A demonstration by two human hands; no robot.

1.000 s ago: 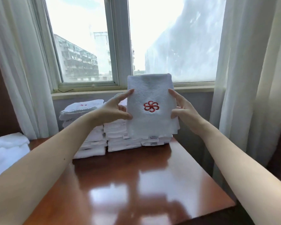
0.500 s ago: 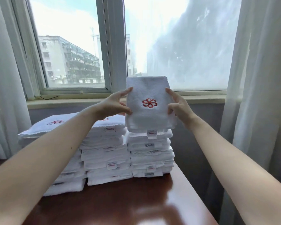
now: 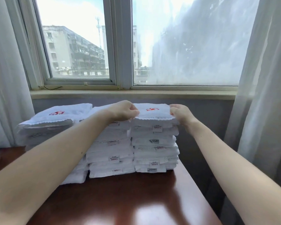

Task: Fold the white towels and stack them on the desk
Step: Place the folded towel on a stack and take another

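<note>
Towel (image 3: 154, 113) tops the right stack (image 3: 155, 150), middle stack (image 3: 110, 153) touching, windowsill (image 3: 104, 94) behind.

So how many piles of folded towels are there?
3: left pile, middle pile, and right pile, its top towel gripped by the left hand and right hand. Others may hide behind.

Three towel stacks (image 3: 155, 143), one left hand (image 3: 125, 111), one right hand (image 3: 181, 113), one desk (image 3: 128, 200), two window panes (image 3: 75, 46), two curtains (image 3: 258, 95).

Folded towel (image 3: 153, 112), earlier held upright above right stack (image 3: 155, 148), now lies flat on top. Left hand (image 3: 124, 111) and right hand (image 3: 179, 113) lowered, pinching its side edges.
</note>
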